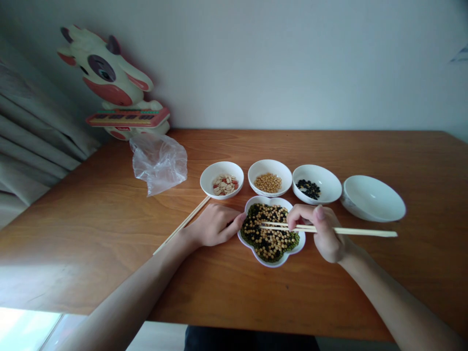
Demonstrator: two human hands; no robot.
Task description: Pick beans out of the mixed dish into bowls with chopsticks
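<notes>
My right hand (326, 235) pinches a pair of wooden chopsticks (365, 232), their tips down among the mixed beans (270, 239) in a white flower-shaped dish (277, 264). Yellow, black and green beans lie together in it. At the dish's left rim, my left hand (217, 225) rests on the table with its thumb on the edge and its other fingers curled, partly hidden. Just behind the dish stand a bowl of yellow beans (268, 183) and a bowl of black beans (308, 189). Whether the chopstick tips grip a bean is too small to tell.
Pale and red pieces fill part of the left bowl (205, 181); an empty white bowl (373, 197) stands at the right. Another chopstick pair (183, 224) lies beside my left forearm. A clear plastic bag (160, 161) and a cow-shaped toy keyboard (127, 117) are back left.
</notes>
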